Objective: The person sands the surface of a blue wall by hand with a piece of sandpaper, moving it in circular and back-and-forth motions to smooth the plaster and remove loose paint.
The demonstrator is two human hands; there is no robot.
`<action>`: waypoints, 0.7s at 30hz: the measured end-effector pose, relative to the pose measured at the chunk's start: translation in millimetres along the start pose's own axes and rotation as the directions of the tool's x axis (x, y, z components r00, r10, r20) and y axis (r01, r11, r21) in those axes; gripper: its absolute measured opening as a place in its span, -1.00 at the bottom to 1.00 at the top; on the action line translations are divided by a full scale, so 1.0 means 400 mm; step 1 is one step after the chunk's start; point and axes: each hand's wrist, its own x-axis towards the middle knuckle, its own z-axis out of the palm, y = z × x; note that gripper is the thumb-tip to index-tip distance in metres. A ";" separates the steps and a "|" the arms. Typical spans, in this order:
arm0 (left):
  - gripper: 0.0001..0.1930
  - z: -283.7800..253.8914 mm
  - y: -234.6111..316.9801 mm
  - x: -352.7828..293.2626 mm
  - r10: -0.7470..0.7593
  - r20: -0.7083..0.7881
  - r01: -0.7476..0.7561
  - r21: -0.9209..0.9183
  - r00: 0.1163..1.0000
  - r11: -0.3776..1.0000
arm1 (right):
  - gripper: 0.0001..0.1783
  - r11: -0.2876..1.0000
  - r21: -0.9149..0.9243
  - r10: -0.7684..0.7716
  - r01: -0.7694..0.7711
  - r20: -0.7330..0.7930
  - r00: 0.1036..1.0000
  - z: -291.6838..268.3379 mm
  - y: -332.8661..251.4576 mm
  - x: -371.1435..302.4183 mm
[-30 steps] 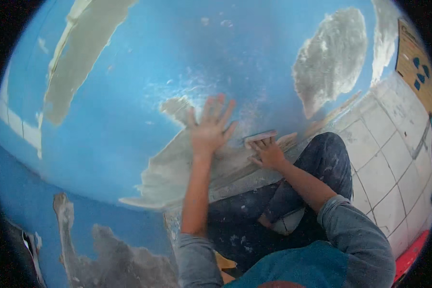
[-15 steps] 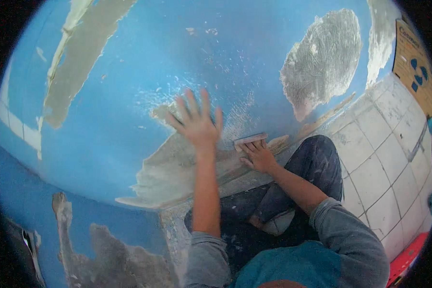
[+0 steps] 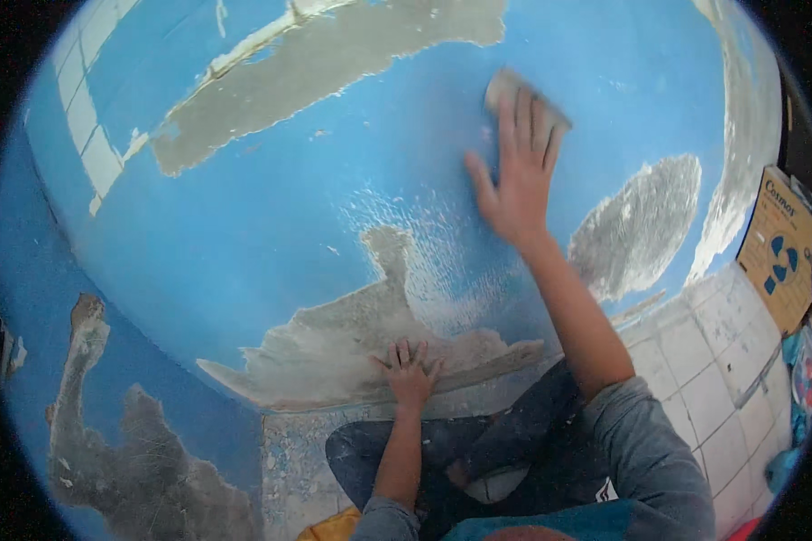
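Observation:
A blue painted wall with bare grey patches fills most of the view. High on it, my right hand presses a pale, flat sanding block against the paint, fingers stretched over it. The hand and block are slightly blurred. Low down, my left hand lies with spread fingers on a grey patch, holding nothing. Between the hands, a scuffed area with white flecks shows on the blue paint.
An oval grey patch lies right of my right forearm. White floor tiles run along the wall's right foot, with a cardboard box beyond. My folded legs sit close to the wall. Another blue wall joins at left.
My right hand has swept up the wall with the sanding block, from near the floor. My left hand has dropped from mid-wall to the low grey patch. The view has shifted too.

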 end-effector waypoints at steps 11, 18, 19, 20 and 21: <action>-0.25 0.010 0.018 -0.013 -0.080 0.048 0.083 -0.066 0.996 0.994 | -0.25 0.844 0.236 -0.529 0.481 0.226 0.818 -0.004 -0.084 0.143; -0.24 0.021 -0.003 -0.026 -0.051 0.000 0.051 -0.054 0.999 0.997 | -0.34 0.837 0.222 -0.544 0.501 0.230 0.807 0.040 -0.184 0.039; -0.22 0.012 0.017 -0.013 -0.045 0.022 0.046 -0.035 0.999 0.998 | -0.29 0.761 0.297 -0.647 0.576 0.284 0.708 0.025 -0.157 0.054; -0.20 0.004 0.018 -0.004 -0.048 0.041 0.049 -0.007 0.998 0.999 | -0.25 0.668 0.385 -0.744 0.637 0.318 0.588 0.012 -0.143 0.077; -0.20 0.006 0.010 -0.003 -0.046 0.033 0.046 -0.003 0.998 0.999 | -0.24 0.793 0.249 -0.609 0.556 0.285 0.740 -0.004 -0.120 0.117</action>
